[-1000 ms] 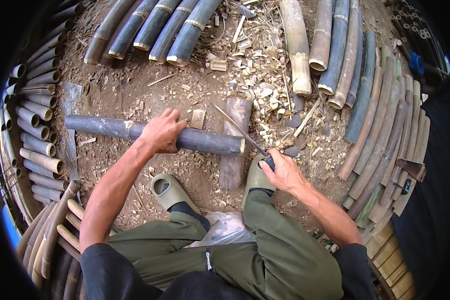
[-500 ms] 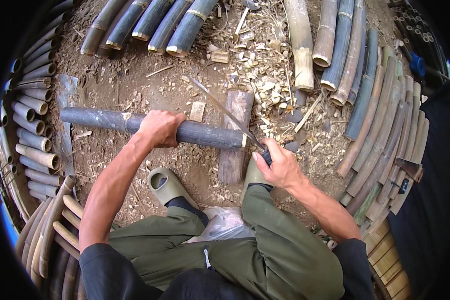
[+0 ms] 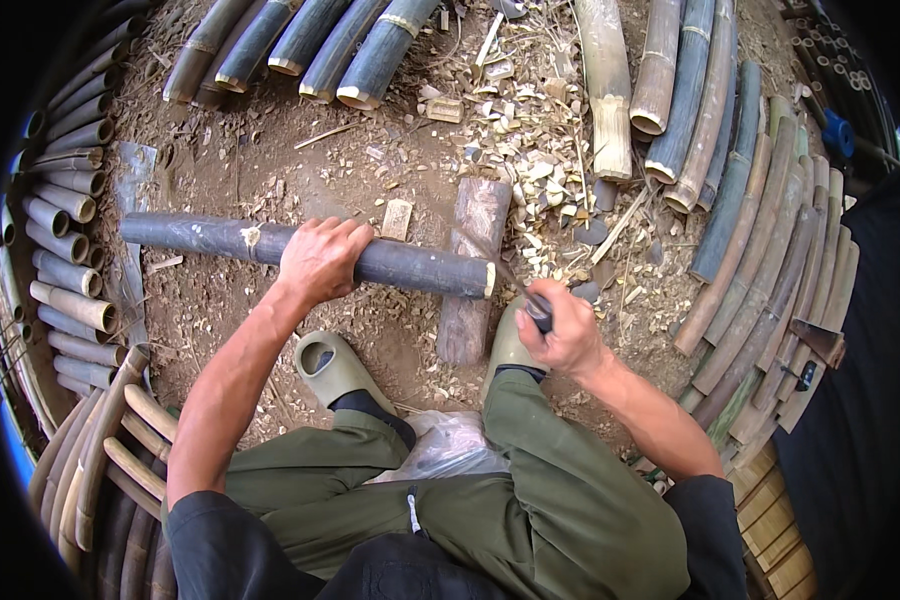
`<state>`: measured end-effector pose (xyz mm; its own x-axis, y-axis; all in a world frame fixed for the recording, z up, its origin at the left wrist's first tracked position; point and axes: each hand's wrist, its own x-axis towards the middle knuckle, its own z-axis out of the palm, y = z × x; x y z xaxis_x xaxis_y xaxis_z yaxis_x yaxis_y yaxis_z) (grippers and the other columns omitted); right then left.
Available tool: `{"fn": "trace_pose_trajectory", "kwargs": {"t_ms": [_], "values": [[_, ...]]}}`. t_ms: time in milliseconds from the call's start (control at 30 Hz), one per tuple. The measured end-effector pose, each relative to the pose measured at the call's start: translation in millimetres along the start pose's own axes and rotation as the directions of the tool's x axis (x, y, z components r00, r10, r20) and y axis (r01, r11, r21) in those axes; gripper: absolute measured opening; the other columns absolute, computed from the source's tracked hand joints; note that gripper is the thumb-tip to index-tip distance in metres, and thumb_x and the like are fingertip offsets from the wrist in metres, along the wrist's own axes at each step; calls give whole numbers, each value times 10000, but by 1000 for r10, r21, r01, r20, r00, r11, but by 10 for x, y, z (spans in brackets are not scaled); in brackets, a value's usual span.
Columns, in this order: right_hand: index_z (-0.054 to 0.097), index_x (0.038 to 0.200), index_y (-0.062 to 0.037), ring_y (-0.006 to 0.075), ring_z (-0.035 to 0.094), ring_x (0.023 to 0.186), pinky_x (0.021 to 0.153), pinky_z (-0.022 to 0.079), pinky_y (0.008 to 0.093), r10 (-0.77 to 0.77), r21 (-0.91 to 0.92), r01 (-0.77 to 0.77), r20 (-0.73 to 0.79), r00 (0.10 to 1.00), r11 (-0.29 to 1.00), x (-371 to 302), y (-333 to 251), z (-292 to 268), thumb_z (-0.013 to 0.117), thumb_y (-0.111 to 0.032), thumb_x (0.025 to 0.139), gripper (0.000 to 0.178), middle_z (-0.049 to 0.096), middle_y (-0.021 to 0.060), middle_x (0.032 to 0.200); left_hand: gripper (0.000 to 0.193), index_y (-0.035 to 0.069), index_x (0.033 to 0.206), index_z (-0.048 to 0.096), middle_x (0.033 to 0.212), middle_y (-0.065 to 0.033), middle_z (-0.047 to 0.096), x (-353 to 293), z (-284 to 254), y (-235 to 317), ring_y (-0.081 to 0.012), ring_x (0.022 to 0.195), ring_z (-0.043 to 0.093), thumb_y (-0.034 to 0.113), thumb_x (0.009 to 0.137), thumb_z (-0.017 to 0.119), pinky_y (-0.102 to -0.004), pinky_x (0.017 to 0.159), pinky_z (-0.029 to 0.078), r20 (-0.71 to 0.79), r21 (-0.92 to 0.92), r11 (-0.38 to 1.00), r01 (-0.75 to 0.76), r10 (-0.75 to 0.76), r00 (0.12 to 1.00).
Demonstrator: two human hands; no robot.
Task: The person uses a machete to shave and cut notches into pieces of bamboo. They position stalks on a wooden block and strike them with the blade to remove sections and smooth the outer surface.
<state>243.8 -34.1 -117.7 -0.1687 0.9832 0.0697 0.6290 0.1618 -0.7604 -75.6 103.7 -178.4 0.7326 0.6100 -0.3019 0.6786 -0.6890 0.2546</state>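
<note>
My left hand [image 3: 322,258] is wrapped round a dark bamboo pole [image 3: 425,272] that lies crosswise in front of me. The pole's pale cut end rests on a short wooden block [image 3: 464,335] set on the ground. In my right hand [image 3: 570,328], just right of that end, is the black handle of a machete [image 3: 540,314]. Its blade points away and to the left, close to the pole's end, and is smeared, so its tip and any contact with the pole are unclear. A tan patch shows at the pole's node, left of my left hand.
Wood chips [image 3: 540,190] litter the dirt beyond the block. Cut bamboo poles [image 3: 370,70] lie at the far side, with more poles [image 3: 760,220] on the right and stacked bamboo [image 3: 70,270] on the left. A hatchet-like blade [image 3: 818,340] rests on the right-hand poles. My green clogs [image 3: 340,370] flank the block.
The bamboo pole has turned in my left hand, bringing the tan node patch into sight. My right hand has tilted the machete, and its blade now looks shorter and blurred.
</note>
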Motion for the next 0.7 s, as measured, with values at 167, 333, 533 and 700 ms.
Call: {"fn": "trace_pose_trajectory", "kwargs": {"t_ms": [167,333,533,700], "values": [[571,1081,21,366,693,645,534,551,407,360,-177,-322,269,893,930,-46,127,-68,683,-226,920,315,652,201,759,250,119,1021,599,910,-42,638,-49,124,27,-235,884,647,116,775,642,-392,786,499,-211,46,999,-24,33,977],[574,1074,14,329,677,605,532,545,405,22,70,-17,-80,997,997,34,-126,-25,688,-215,914,302,644,183,749,255,102,1063,608,881,-31,613,-108,219,63,-208,831,617,136,810,597,-379,768,483,-351,105,994,-33,68,934],[567,1077,1,367,687,620,530,545,413,367,-118,-347,275,889,930,126,-38,-113,645,-248,944,293,668,211,779,251,112,1078,602,916,-27,608,-132,275,115,-200,849,612,165,834,577,-377,799,478,-450,164,986,-22,95,888],[547,1072,7,393,681,633,589,558,466,68,34,-68,-4,998,997,0,-83,-10,639,-258,940,310,650,222,735,280,120,1122,594,1003,-35,621,-149,303,112,-211,923,619,181,850,567,-392,846,473,-449,184,983,11,74,890]]}}
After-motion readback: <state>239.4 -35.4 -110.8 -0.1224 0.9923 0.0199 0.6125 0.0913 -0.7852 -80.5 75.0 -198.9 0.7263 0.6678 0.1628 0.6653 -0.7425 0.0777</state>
